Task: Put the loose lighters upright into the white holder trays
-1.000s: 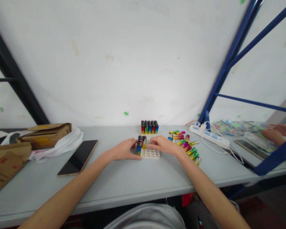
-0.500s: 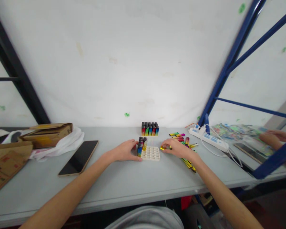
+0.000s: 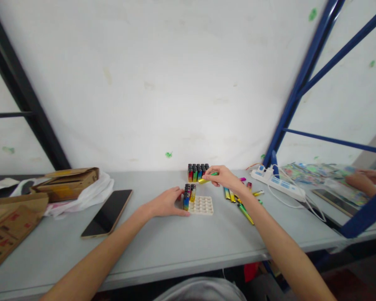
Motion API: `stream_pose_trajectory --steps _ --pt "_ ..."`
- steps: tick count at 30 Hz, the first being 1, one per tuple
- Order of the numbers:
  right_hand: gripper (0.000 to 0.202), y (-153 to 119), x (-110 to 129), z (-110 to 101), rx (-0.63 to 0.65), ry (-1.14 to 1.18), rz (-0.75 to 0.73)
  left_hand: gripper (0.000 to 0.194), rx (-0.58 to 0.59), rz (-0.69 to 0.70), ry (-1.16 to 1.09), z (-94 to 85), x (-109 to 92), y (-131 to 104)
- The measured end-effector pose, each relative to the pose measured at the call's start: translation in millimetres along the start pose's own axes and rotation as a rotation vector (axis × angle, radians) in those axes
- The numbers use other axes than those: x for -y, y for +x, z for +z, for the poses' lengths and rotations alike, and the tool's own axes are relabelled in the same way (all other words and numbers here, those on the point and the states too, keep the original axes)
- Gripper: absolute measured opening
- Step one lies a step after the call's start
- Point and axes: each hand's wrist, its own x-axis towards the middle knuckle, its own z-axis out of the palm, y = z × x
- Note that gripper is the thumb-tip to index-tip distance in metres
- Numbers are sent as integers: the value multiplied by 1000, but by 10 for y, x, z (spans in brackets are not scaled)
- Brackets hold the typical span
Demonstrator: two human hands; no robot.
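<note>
Lighter in yellow and green (image 3: 203, 181), slightly right of the frame's centre, was pinched between the thumb and fingertips of the right hand (image 3: 221, 177), nearly closed and raised above the table. It lay tilted, yellow end toward lower left, its other end partly covered by the fingers. The left hand (image 3: 165, 202), just left of centre, was spread in a wide curve about the left side of the white tray (image 3: 207, 206), thumb at the near corner, fingertips beside the upright lighters (image 3: 186, 201); whether it pressed on them could not be told. Those lighters filled the tray's left edge and part of the next row; the holes toward the right were bare.

The step in hand looked to be bringing one more lighter to the tray. The next move seemed to call for turning it upright, lining it up over a bare hole and lowering it, with the tray steadied.

Farther out, behind the tray, stood a full block of black-topped lighters (image 3: 194, 174). Loose lighters (image 3: 232, 195) lay scattered right of centre, and a phone (image 3: 108, 213) at lower left.
</note>
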Motion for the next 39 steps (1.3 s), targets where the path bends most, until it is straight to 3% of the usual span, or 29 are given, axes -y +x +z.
stream_pose_trajectory --steps 4,9,13,20,23,28,39 --pt "41 105 -235 106 -24 80 20 65 8 -4 10 -3 -3 -2" --pt "42 38 -439 231 -33 265 -59 65 21 -19 8 -12 -19 -5" --pt "48 -35 -407 249 95 390 -70 65 28 -8 -1 -13 -24 -2" --pt "47 5 -392 279 -84 164 -84 65 13 5 -15 0 -3 0" --pt "45 2 -382 359 -25 129 -125 65 15 4 4 0 2 4" --pt "44 -33 -342 467 78 342 -99 64 16 16 4 -4 -3 4" --pt "50 -12 -370 476 -32 348 -46 67 17 11 -19 -4 -6 2"
